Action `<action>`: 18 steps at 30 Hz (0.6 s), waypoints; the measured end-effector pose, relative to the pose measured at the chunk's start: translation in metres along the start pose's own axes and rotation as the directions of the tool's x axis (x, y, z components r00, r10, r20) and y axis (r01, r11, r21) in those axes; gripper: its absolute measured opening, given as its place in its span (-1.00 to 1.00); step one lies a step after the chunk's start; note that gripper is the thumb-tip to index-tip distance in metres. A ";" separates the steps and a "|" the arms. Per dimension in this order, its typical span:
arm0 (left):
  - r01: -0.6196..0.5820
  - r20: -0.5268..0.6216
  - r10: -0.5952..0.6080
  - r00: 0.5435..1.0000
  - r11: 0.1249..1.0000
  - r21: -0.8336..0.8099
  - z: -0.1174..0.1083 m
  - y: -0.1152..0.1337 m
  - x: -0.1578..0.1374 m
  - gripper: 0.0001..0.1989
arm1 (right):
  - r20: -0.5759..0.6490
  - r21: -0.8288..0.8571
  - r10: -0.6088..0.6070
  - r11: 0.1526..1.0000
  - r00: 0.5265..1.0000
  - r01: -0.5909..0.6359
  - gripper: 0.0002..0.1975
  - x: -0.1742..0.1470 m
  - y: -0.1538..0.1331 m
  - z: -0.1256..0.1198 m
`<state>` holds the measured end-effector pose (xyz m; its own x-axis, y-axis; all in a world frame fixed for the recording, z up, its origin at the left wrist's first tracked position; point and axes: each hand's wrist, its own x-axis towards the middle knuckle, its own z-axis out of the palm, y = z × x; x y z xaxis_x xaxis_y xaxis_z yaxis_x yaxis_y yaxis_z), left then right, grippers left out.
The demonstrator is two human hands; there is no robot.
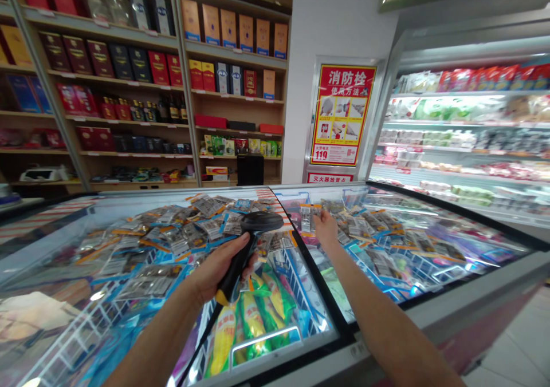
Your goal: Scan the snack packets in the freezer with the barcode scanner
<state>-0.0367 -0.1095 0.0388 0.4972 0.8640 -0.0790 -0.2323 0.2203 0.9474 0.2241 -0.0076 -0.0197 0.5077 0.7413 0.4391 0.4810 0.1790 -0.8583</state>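
Note:
My left hand (221, 267) grips the handle of a black barcode scanner (256, 226) with a yellow band near its cable, its head pointing forward over the chest freezer (356, 350). My right hand (325, 228) reaches into the open right side of the freezer and holds up a small silver packet (308, 216) with an orange top edge. Several similar silver packets (180, 235) fill the wire baskets under the glass lid.
Yellow and green corn packs (253, 318) lie in a basket near the front. Wooden shelves (141, 83) of boxed bottles stand behind. A red fire hydrant sign (341, 115) hangs on the white pillar. An open refrigerated display (468, 129) runs along the right.

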 end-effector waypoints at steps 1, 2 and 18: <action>0.008 -0.007 -0.008 1.000 1.000 0.000 -0.001 0.000 0.001 -0.68 | -0.007 0.013 -0.004 1.000 1.000 0.004 -0.68 0.000 0.000 0.000; 0.016 -0.013 -0.016 1.000 1.000 -0.002 -0.001 -0.001 0.001 -0.69 | -0.010 0.018 -0.006 1.000 1.000 0.006 -0.68 -0.001 -0.001 0.000; 0.055 -0.130 -0.049 0.990 0.998 0.043 -0.011 0.001 0.004 -0.69 | -0.257 -0.530 0.032 0.831 0.966 -0.168 -0.65 0.040 0.035 -0.098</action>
<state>-0.0441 -0.1007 0.0355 0.3950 0.9038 -0.1645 -0.1687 0.2474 0.9541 0.3308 -0.0353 -0.0064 0.6894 0.5554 0.4651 0.6930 -0.3185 -0.6468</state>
